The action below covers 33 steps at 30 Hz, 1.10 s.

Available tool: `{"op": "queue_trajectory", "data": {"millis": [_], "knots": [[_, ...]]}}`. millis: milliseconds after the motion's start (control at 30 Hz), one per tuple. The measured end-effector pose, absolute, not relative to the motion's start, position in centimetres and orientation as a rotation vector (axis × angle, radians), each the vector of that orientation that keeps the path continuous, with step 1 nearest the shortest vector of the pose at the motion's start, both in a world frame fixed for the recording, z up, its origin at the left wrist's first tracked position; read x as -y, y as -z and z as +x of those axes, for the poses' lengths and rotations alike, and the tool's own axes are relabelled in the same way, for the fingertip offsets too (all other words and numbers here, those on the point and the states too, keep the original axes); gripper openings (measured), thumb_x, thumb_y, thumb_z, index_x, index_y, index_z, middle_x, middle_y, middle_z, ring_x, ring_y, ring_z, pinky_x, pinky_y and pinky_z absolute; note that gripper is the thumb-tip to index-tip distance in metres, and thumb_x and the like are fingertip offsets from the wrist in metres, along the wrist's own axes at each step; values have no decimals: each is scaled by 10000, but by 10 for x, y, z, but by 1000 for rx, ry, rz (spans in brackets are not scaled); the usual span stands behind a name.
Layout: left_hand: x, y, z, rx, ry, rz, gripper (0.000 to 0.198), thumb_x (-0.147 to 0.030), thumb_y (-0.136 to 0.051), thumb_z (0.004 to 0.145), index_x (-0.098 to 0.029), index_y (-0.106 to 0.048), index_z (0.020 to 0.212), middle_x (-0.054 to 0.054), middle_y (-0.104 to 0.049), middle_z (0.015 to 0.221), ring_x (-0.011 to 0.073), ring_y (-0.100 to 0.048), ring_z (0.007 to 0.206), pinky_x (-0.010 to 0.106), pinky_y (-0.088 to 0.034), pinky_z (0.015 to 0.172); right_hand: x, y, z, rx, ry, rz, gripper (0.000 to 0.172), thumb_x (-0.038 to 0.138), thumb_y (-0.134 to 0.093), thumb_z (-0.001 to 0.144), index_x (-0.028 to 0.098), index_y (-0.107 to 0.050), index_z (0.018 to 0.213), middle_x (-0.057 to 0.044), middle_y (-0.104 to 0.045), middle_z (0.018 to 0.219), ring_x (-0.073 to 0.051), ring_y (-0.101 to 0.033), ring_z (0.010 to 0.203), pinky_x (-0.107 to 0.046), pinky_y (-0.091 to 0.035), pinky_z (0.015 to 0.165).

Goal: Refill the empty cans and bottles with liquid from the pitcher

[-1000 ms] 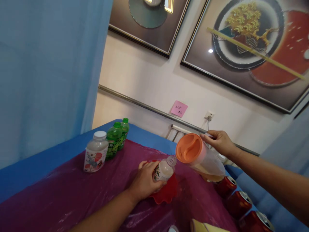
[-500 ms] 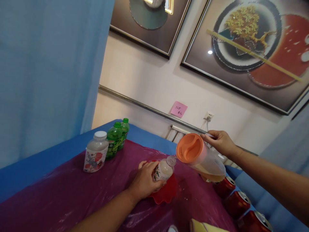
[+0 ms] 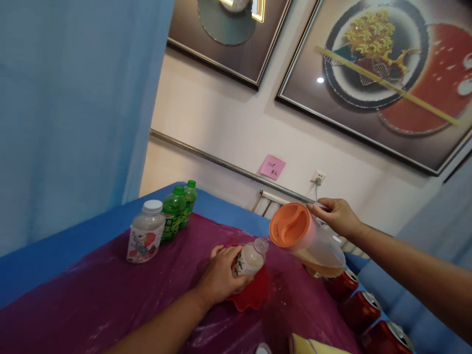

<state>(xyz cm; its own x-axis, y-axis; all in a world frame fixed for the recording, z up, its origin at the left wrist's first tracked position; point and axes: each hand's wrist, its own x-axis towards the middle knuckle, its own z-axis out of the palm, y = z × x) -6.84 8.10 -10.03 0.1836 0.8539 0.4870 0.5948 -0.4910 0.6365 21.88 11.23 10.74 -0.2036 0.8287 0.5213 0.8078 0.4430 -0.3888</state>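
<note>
My left hand [image 3: 223, 275] is wrapped round a small clear bottle [image 3: 250, 259] with a leaf-patterned label. The bottle leans to the right, uncapped, above a red scalloped dish [image 3: 254, 294]. By its handle, my right hand [image 3: 337, 216] grips a translucent pitcher [image 3: 319, 248] with an orange lid [image 3: 289, 225]. The pitcher is tipped to the left, its lid close beside the bottle's mouth, and pale yellowish liquid lies along its lower side. Whether any liquid is passing between the two I cannot make out.
On the left stand a white-capped bottle [image 3: 146, 232] and two green bottles [image 3: 174, 214]. Several red cans [image 3: 361, 310] line the right edge. A yellow cloth [image 3: 313, 345] and a white cap [image 3: 263, 348] lie at the front on the purple sheet [image 3: 121, 300].
Almost nothing differs. Both hands, the bottle and the tilted pitcher hold nearly the same places, with only a tiny shift of the view.
</note>
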Motion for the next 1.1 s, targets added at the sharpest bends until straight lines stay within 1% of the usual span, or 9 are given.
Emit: {"op": "queue_trajectory", "data": {"millis": [167, 900, 1100], "knots": [[-81, 100, -69, -1360, -1198, 2146, 547, -357, -824, 626, -272, -634, 1133, 41, -730, 1211, 299, -638, 1142, 487, -287, 1110, -111, -109, 218, 2011, -26, -1371, 597, 684, -590, 784, 238, -278, 540, 59, -201, 542, -88, -214, 509, -250, -171, 440], [-81, 101, -68, -1353, -1204, 2155, 500, -345, -823, 647, -269, -626, 1099, 32, -731, 1190, 287, -638, 1125, 477, -276, 1104, -108, -112, 216, 2007, -22, -1410, 583, 672, -587, 779, 244, -269, 544, 60, -194, 552, -87, -204, 513, -264, -152, 462], [-79, 100, -69, -1359, -1193, 2132, 527, -341, -835, 637, -262, -622, 1112, 38, -728, 1192, 291, -634, 1137, 489, -266, 1111, -108, -113, 215, 2006, -21, -1426, 577, 668, -581, 782, 247, -264, 547, 62, -190, 561, -89, -198, 520, -271, -148, 478]]}}
